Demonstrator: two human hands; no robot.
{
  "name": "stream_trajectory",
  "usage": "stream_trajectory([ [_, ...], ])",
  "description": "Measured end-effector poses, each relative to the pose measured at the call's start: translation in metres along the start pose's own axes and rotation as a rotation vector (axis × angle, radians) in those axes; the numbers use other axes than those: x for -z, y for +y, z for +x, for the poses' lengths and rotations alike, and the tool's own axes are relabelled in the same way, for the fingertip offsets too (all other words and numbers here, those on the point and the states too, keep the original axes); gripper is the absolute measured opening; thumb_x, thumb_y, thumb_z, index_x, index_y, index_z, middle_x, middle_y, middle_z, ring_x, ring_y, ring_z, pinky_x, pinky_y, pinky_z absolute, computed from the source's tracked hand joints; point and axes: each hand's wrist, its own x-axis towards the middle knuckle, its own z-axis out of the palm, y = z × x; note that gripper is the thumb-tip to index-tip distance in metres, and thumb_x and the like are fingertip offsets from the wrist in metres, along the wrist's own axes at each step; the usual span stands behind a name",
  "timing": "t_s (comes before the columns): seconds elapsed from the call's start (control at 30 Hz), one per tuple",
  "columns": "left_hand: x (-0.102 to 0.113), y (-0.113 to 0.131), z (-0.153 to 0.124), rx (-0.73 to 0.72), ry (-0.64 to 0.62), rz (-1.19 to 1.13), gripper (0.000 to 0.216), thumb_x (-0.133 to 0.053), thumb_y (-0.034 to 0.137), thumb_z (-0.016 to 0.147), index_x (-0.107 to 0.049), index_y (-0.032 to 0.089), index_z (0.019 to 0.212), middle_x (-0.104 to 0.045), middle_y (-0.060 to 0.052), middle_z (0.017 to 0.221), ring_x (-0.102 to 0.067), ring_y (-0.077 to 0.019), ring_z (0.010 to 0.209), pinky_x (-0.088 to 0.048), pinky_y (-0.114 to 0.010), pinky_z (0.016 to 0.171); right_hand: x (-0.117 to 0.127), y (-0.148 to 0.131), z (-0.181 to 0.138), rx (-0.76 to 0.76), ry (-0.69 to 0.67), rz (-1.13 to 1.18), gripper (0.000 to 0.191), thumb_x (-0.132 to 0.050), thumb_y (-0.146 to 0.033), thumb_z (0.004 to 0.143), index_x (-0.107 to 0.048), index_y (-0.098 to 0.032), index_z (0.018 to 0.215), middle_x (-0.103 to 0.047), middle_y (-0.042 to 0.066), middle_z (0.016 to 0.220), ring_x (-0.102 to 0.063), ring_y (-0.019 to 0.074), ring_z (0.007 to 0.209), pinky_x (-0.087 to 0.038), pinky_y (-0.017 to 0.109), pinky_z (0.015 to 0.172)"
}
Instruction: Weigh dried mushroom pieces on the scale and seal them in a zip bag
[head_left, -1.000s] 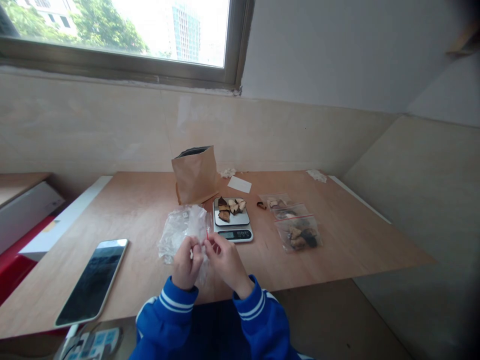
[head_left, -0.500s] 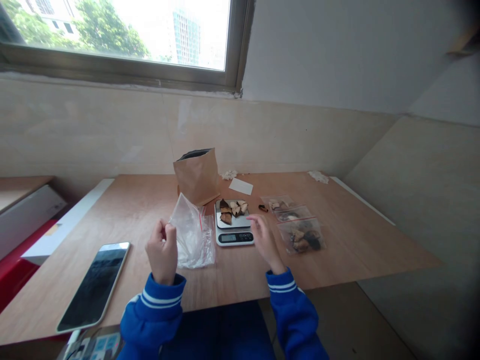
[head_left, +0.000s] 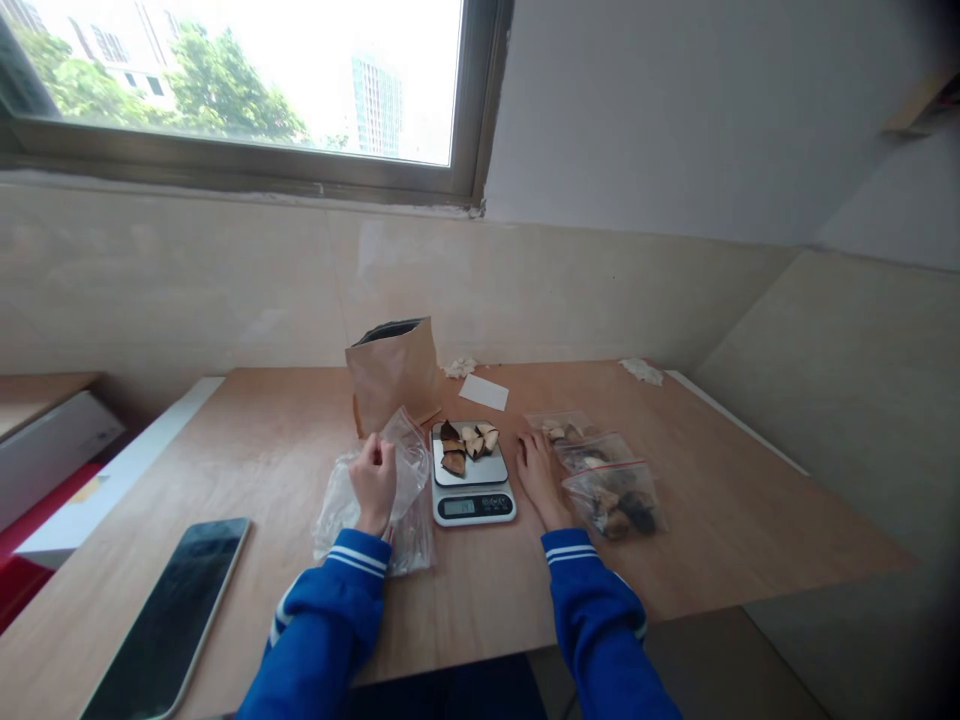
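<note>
"Hands first: how do they stand?"

"Left hand [head_left: 373,476] curled into a fist, seemingly pinching the clear bag [head_left: 411,460], which lies crumpled just left of the scale [head_left: 474,507]. Right hand [head_left: 538,472] low between the scale and the filled bags [head_left: 613,505], fingers bent down; whether they grip anything, I can't tell."

"How would that clear bag handle?"

"Nearly weightless, limp, a bit slippery, I'd judge. Best held by both sides of its lip."

"And the dried pieces [head_left: 454,463] on the scale?"

"Probably light, stiff and brittle. Pinch them gently at the thicker edges."
</note>
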Motion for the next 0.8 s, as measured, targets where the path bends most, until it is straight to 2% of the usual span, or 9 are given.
stream_trajectory([
  [0.17,-0.006,-0.021,-0.012,-0.049,0.030,-0.040,0.028,-0.044,0.035,0.082,-0.036,0.022,0.058,-0.035,0.006,0.049,-0.035,-0.0108,0.047,-0.026,-0.025,0.050,0.001,0.002,0.000,-0.037,0.048,0.068,0.034,-0.037,-0.014,0.087,-0.063,-0.017,0.108,-0.063,0.015,0.102,-0.058,0.0287,0.101,-0.049,0.048,0.091],
  [0.27,-0.006,-0.025,-0.016,-0.062,0.028,-0.063,0.029,-0.045,0.035,0.083,-0.037,0.022,0.059,-0.034,0.006,0.049,-0.034,-0.0101,0.046,-0.026,-0.024,0.050,0.004,-0.001,0.001,-0.056,0.117,0.188,0.031,-0.040,-0.017,0.087,-0.061,-0.016,0.110,-0.064,0.015,0.103,-0.060,0.0277,0.099,-0.050,0.048,0.090],
  [0.37,-0.006,-0.027,-0.017,-0.066,0.049,-0.089,0.030,-0.046,0.036,0.084,-0.036,0.022,0.059,-0.033,0.006,0.049,-0.033,-0.0097,0.046,-0.026,-0.024,0.049,0.015,-0.011,-0.001,-0.055,0.167,0.314,0.028,-0.046,-0.023,0.090,-0.059,-0.017,0.114,-0.064,0.014,0.109,-0.061,0.0257,0.102,-0.051,0.044,0.090],
  [0.47,-0.006,-0.028,-0.016,-0.060,0.068,-0.100,0.031,-0.045,0.037,0.084,-0.036,0.022,0.059,-0.033,0.006,0.050,-0.033,-0.0098,0.046,-0.026,-0.024,0.049,0.031,-0.033,-0.003,0.008,0.183,0.344,0.022,-0.050,-0.027,0.092,-0.060,-0.019,0.110,-0.064,0.011,0.106,-0.061,0.0240,0.101,-0.051,0.041,0.089],
  [0.57,-0.006,-0.028,-0.016,-0.052,0.063,-0.111,0.031,-0.045,0.037,0.084,-0.036,0.022,0.059,-0.032,0.006,0.050,-0.033,-0.0099,0.046,-0.026,-0.024,0.049,0.046,-0.061,-0.002,0.108,0.127,0.378,0.017,-0.051,-0.025,0.094,-0.061,-0.022,0.107,-0.064,0.008,0.102,-0.062,0.0217,0.099,-0.051,0.037,0.089],
  [0.67,-0.006,-0.029,-0.017,-0.048,0.048,-0.130,0.031,-0.045,0.037,0.084,-0.036,0.022,0.059,-0.032,0.006,0.050,-0.032,-0.0100,0.047,-0.026,-0.024,0.050,0.055,-0.085,0.004,0.214,-0.006,0.407,0.018,-0.052,-0.021,0.093,-0.063,-0.024,0.107,-0.063,0.007,0.104,-0.062,0.0208,0.101,-0.050,0.035,0.091],
  [0.8,-0.007,-0.030,-0.017,-0.034,0.040,-0.156,0.032,-0.046,0.037,0.085,-0.035,0.022,0.059,-0.031,0.007,0.050,-0.031,-0.0099,0.048,-0.026,-0.024,0.050,0.057,-0.097,0.010,0.259,-0.088,0.306,0.015,-0.056,-0.023,0.092,-0.069,-0.025,0.100,-0.062,0.008,0.109,-0.059,0.0243,0.108,-0.046,0.041,0.096],
])
